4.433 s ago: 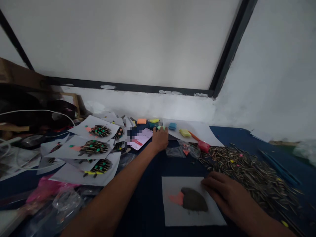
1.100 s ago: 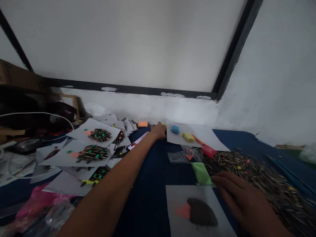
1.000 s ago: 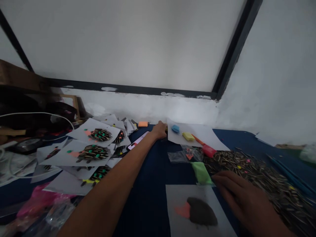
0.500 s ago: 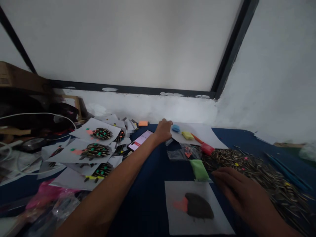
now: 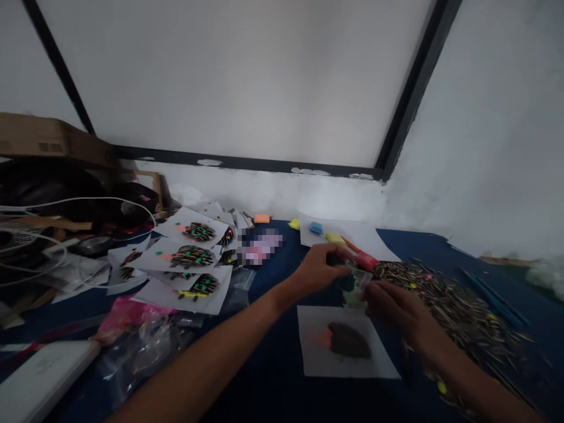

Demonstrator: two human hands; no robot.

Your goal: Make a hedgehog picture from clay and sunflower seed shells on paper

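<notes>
A small clear plastic bag (image 5: 362,278) with a dark green lump in it is between my hands, above the table. My left hand (image 5: 321,267) pinches it from the left. My right hand (image 5: 394,302) has its fingers closed at the bag's right edge. Partly hidden below them lies a light green packet (image 5: 353,298). Nearer to me, a white sheet (image 5: 312,367) bears a dark rounded body shape (image 5: 350,341) with an orange-pink pointed head (image 5: 321,337). Striped sunflower seeds (image 5: 449,311) are heaped to the right of my right hand.
Finished-looking seed hedgehog pictures (image 5: 194,257) lie stacked at left. At the back, a white sheet (image 5: 374,241) carries a blue lump (image 5: 316,228) and a yellow packet (image 5: 335,238). Blue tweezers (image 5: 496,296) lie far right; a pink bag (image 5: 127,314) and white device (image 5: 48,382) are near left.
My left hand has come back from the far side of the table, now with the clear bag. My right hand has moved up and left to meet it. The view has shifted slightly.
</notes>
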